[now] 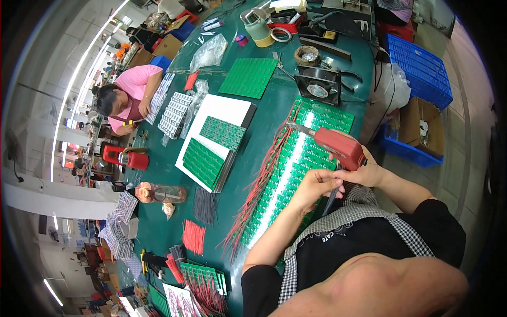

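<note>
Across most of the view, a green table (158, 238) is covered with electronics work. To its right, a blue crate (420, 68) is set near the floor, and a carton (417, 124) is placed just below it. At the table's far left, a co-worker (138, 82) in pink is seen bent over white parts.

Directly before the hands, a long spread of boards (288, 187) is laid out, partly masked by glare. Left of it, a white slab (224, 110) is topped by two smaller panels (203, 164), and beyond the slab a bare panel (248, 77) is laid flat on the table. At the spread's far end, a black fan (318, 87) is stood.

The red gun (340, 148) is gripped in the right hand (366, 171) above the boards, its nozzle pointed at their left edge; whether they are touched cannot be told. The left hand (317, 189) is held just beside the gun's rear, thumb and fingers drawn together; what is pinched there cannot be made out. Beneath those fingers, a dark cord (331, 202) is seen.

Along the boards' left edge, red wires (259, 182) are trailed toward the near side. Further left, grey leads (205, 207) and short red leads (194, 236) are piled.
</note>
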The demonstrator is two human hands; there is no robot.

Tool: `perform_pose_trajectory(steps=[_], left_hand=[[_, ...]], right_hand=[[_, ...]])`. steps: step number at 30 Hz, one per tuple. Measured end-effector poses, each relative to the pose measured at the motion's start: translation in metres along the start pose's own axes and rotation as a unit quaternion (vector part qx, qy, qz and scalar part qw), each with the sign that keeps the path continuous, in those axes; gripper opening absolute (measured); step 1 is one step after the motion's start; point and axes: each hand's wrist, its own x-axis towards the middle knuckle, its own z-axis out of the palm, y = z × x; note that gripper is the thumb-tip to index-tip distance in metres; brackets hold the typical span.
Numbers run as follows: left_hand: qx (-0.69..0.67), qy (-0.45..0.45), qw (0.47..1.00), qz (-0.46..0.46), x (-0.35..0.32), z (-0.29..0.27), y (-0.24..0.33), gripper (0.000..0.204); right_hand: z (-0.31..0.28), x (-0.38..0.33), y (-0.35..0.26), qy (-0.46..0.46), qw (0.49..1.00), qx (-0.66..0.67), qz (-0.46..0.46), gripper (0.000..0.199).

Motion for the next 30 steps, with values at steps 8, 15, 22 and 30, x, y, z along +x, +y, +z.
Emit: perform_pose_trajectory(steps=[8,15,22,30], left_hand=[[0.003,0.007,1.000,-0.008,-0.008,-0.008,0.036,0.013],[0.006,-0.003,1.000,-0.012,-0.003,-0.006,0.032,0.017],[-0.019,0.021,0.999,-0.014,-0.009,-0.013,0.029,0.015],[0.614,0.414,0.624,0.252,-0.026,-0.085,0.071,0.012]], right_hand=[[-0.050,0.029,-0.028,-0.001,0.942,-0.281,-0.182,0.059],[-0.057,0.019,-0.018,-0.165,0.920,-0.325,-0.142,0.054],[-0.049,0.011,-0.012,-0.181,0.904,-0.337,-0.191,0.052],[-0.068,0.019,0.002,0.045,0.994,-0.033,0.093,0.047]])
